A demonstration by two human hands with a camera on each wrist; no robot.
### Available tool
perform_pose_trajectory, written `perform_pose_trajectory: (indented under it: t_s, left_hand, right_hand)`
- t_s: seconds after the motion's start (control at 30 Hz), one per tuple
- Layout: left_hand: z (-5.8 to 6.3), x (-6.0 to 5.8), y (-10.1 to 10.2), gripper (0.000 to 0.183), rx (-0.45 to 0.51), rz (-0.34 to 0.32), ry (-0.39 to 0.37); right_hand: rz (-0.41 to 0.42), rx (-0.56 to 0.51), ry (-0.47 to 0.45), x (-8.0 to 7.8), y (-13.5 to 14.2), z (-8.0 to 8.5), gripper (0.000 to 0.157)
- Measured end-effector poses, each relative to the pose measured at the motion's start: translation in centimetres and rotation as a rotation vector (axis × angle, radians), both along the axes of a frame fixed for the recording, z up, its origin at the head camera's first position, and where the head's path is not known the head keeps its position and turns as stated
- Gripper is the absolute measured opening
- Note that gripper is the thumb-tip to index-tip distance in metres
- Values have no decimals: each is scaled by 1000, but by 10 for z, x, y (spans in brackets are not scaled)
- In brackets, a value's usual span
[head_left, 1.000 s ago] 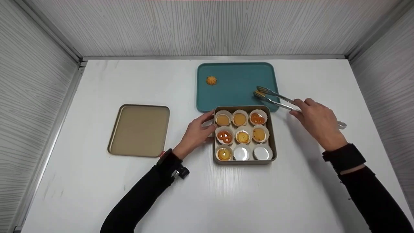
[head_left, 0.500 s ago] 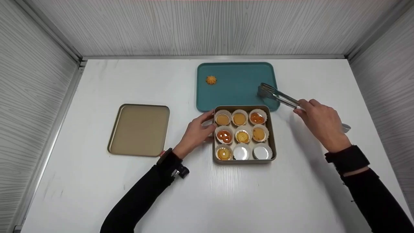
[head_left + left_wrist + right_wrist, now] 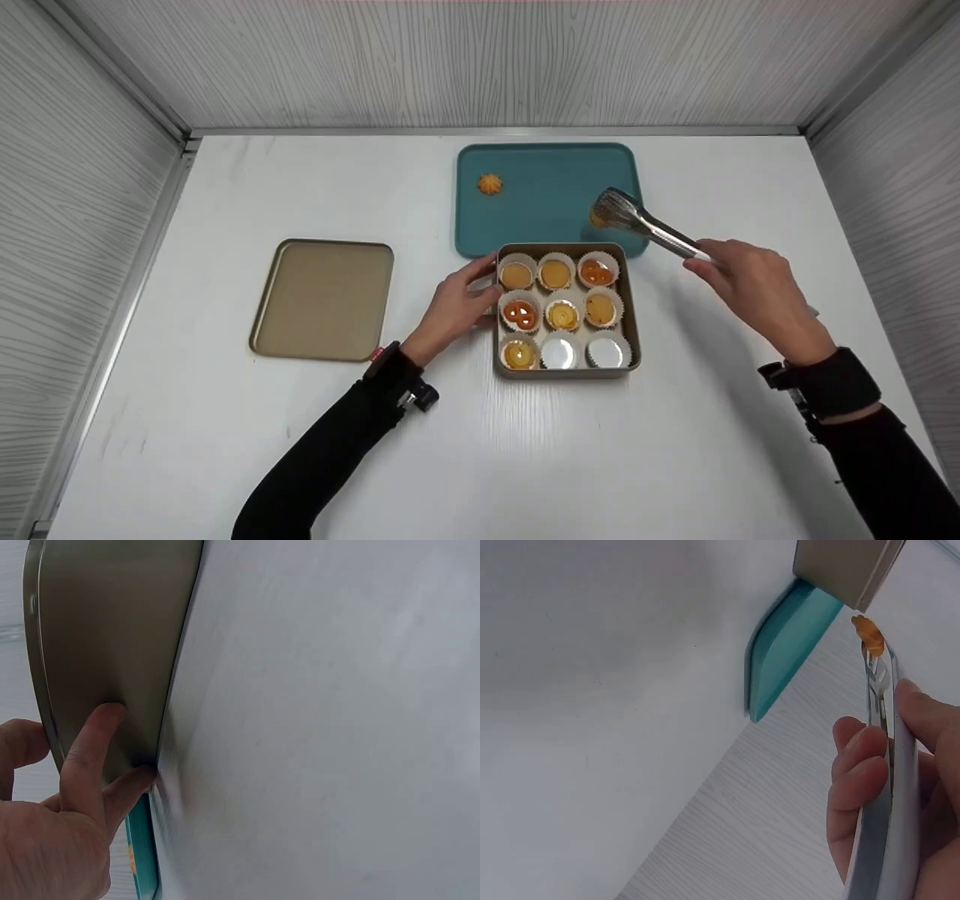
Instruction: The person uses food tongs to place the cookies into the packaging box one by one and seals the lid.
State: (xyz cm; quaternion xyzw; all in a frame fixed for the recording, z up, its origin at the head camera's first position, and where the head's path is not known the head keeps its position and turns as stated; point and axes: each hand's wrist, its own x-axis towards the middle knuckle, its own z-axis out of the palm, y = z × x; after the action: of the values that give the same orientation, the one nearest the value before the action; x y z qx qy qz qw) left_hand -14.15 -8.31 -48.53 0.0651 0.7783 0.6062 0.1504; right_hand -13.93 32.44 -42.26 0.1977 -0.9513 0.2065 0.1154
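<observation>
My right hand (image 3: 757,296) grips metal tongs (image 3: 652,223) at the right. A small golden-orange cookie (image 3: 868,636) sits between their tips, raised over the front right of the teal tray (image 3: 540,161). My left hand (image 3: 457,304) holds the back left corner of a gold-toned square tin (image 3: 568,373), thumb and fingers against its outside. In the left wrist view the fingertips touch the tin's wall (image 3: 97,630). Paper cups fill the tin; several hold cookies, while the front middle cup (image 3: 560,351) and front right cup (image 3: 608,350) are empty.
One ridged golden cookie (image 3: 490,184) lies at the teal tray's left. A square gold lid (image 3: 324,300) rests on the white table (image 3: 525,465) to the left. Wood-grain panels (image 3: 495,67) stand behind and at both sides.
The tongs have lifted from the teal tray and turned, with the cookie between their tips. My right hand has shifted slightly right and toward me. My left hand and the tin stay put.
</observation>
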Motion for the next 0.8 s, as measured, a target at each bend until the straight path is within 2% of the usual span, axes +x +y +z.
perform_pose_trajectory:
  t_s: [0.2, 0.4, 0.57, 0.8]
  left_hand:
    - [0, -1, 0, 60, -11, -1, 15]
    - [-1, -1, 0, 60, -8, -4, 9]
    - [0, -1, 0, 59, -21, 2, -3]
    - [0, -1, 1, 59, -24, 4, -14]
  right_hand:
    - [25, -72, -65, 11, 2, 7, 32]
    - [62, -119, -240, 21, 5, 17, 27]
    - [90, -98, -352, 26, 4, 24, 25]
    - [166, -57, -391, 36, 0, 29, 26]
